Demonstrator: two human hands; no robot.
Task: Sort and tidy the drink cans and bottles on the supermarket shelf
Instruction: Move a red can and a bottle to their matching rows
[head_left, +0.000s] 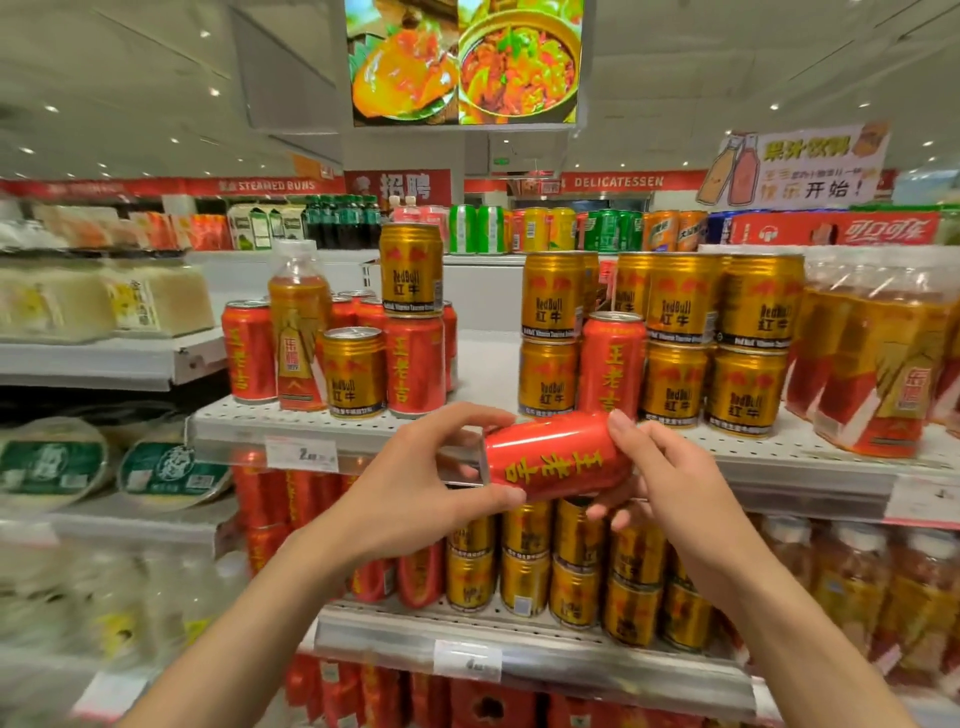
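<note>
A red can with yellow characters (558, 457) lies sideways in front of the top shelf's edge, held between both hands. My left hand (415, 493) grips its left end and my right hand (670, 483) its right end. On the top shelf (467, 364), red cans (413, 364) stand at the left, mixed with a gold can (355, 371), an orange drink bottle (298, 332) and a gold can stacked on top (411, 267). Stacked gold cans (675, 338) stand at the right, with one red can (612, 364) among them.
Shrink-wrapped orange bottles (878, 358) fill the shelf's right end. The shelf below holds red cans (270, 504), gold cans (571, 566) and bottles (852, 582). Packaged food (104, 462) sits on the shelves to the left. A bare gap in the top shelf lies between the can groups.
</note>
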